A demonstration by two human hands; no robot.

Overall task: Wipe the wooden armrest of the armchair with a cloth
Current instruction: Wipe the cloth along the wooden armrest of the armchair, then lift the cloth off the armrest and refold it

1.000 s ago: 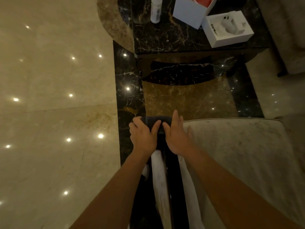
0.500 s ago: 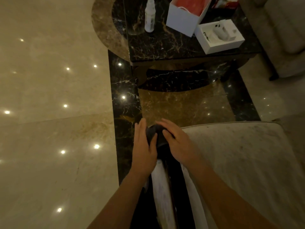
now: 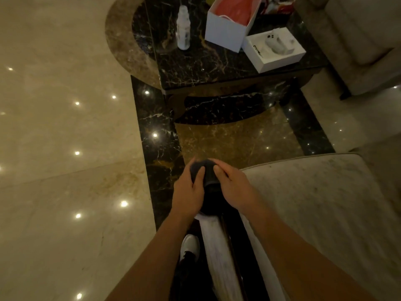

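Observation:
A dark cloth [image 3: 206,172] is wrapped over the front end of the armchair's dark wooden armrest [image 3: 233,240], which runs from the bottom centre up toward the hands. My left hand [image 3: 188,192] grips the cloth from the left side and my right hand [image 3: 233,185] presses it from the right, fingers curled over the top. The armrest's tip is hidden under the cloth and the hands. Pale upholstery [image 3: 217,246] flanks the dark wood.
The armchair's beige seat cushion [image 3: 325,213] lies to the right. Ahead stands a black marble table [image 3: 217,68] with a white bottle [image 3: 183,29], an open box with a red lining [image 3: 232,22] and a white box [image 3: 274,48]. A white shoe [image 3: 190,246] is on the polished floor.
Both hands shifted from lying over the cloth's top to clasping it round the armrest's front end. The view moved back, showing more of the table.

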